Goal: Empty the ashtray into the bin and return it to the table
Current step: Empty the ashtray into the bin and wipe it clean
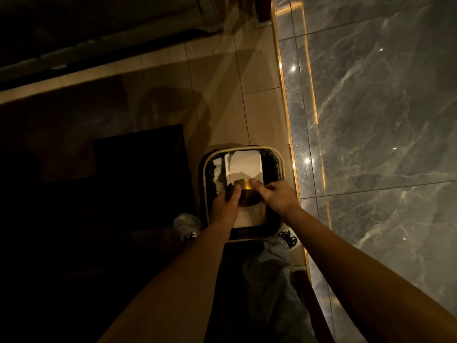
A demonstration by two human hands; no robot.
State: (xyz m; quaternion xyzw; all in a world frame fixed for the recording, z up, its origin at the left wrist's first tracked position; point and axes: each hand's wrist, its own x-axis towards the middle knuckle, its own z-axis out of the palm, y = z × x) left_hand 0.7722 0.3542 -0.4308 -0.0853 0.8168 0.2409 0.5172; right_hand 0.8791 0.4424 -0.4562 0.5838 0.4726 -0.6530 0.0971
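A round gold ashtray (245,194) is held over the open bin (282,164), turned so I see its outer wall and underside. My left hand (226,204) grips its left side. My right hand (275,196) grips its right side, thumb on the rim. The bin is squarish with a pale rim and a black liner, and white paper (244,164) lies inside it. The ashtray's contents are hidden from me.
The bin stands on a wooden floor (222,95) beside a glossy grey marble wall (371,107) with a lit gold strip at its base. A dark low piece of furniture (138,154) sits left of the bin. My legs and shoes are just below the bin.
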